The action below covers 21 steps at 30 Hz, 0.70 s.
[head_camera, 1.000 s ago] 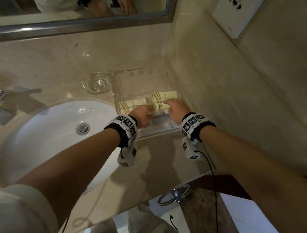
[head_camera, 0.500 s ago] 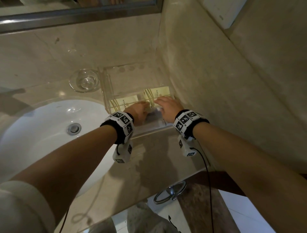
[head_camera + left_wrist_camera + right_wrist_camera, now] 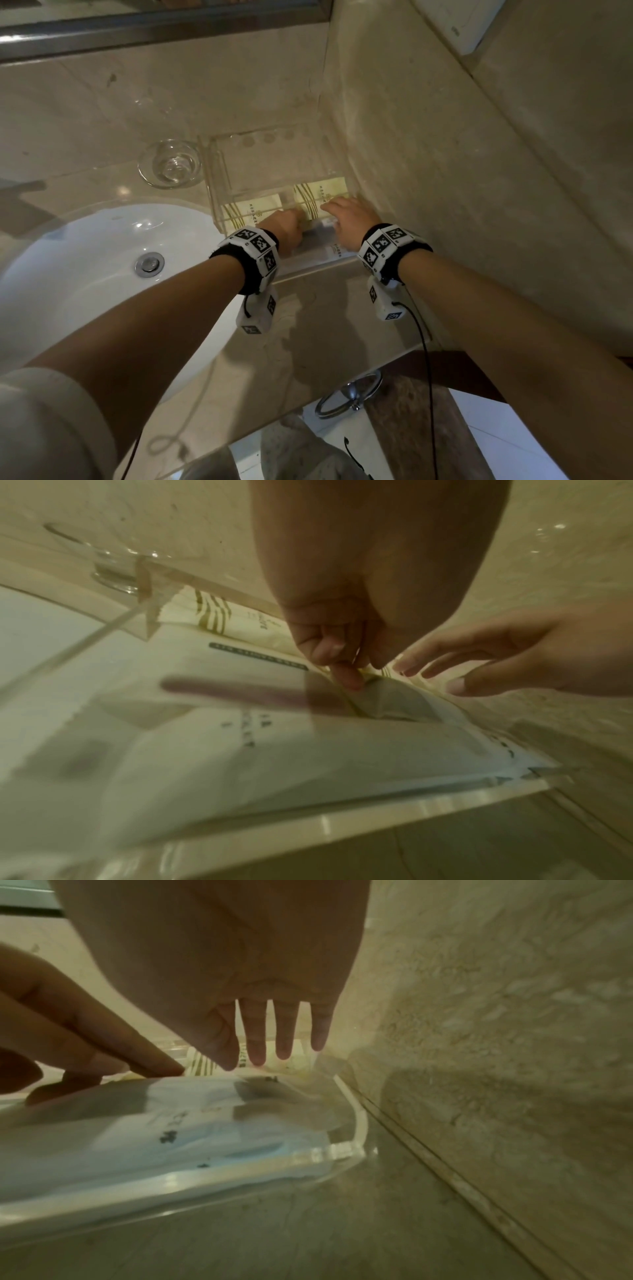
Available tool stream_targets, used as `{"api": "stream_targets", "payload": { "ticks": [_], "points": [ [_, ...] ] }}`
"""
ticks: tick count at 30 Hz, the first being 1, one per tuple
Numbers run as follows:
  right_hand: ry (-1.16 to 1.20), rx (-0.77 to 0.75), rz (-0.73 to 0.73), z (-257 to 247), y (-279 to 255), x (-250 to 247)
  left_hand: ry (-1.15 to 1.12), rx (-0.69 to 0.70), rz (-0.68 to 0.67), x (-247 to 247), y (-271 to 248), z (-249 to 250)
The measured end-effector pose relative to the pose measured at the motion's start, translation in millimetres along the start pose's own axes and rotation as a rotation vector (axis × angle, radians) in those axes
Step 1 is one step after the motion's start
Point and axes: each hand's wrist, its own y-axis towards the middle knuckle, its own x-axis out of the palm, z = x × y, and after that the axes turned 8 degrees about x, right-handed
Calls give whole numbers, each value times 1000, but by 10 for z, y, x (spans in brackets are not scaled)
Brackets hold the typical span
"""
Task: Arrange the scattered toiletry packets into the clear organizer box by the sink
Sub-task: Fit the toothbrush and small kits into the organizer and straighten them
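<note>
my left hand [image 3: 286,224] pinches a cream packet's [image 3: 368,681] edge in the clear organizer box [image 3: 219,171] at the counter's wall corner; my right hand [image 3: 346,219], fingers straight, should press neighbours flat while i tuck it.

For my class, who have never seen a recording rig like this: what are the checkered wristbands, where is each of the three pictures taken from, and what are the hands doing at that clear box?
No machine here: a person's two bare hands. The checkered wristbands carry small cameras. One picture comes from a head camera looking down; the other two look along each wrist at the fingers.

On the marble counter, beside the white sink, stands a clear organizer box with a glass dish next to it. Cream packets with gold stripes and white packets lie inside.

The left hand pinches a packet's edge. The right hand rests straight fingers on the packets, holding nothing.
</note>
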Motion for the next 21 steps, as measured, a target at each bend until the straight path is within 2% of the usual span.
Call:
{"api": "stream_targets", "payload": {
  "ticks": [7, 11, 16, 21],
  "points": [
    [1, -32, 17, 22, -40, -47, 47, 7, 8, -5, 13, -5],
    [127, 18, 79, 22, -53, -42, 29, 7, 26, -31, 3, -14],
    [164, 50, 73, 16, -83, -83, 70, 50, 246, -129, -120, -75],
    [122, 3, 17, -127, -129, -179, 34, 44, 327, -326, -315, -299]
  ]
}}
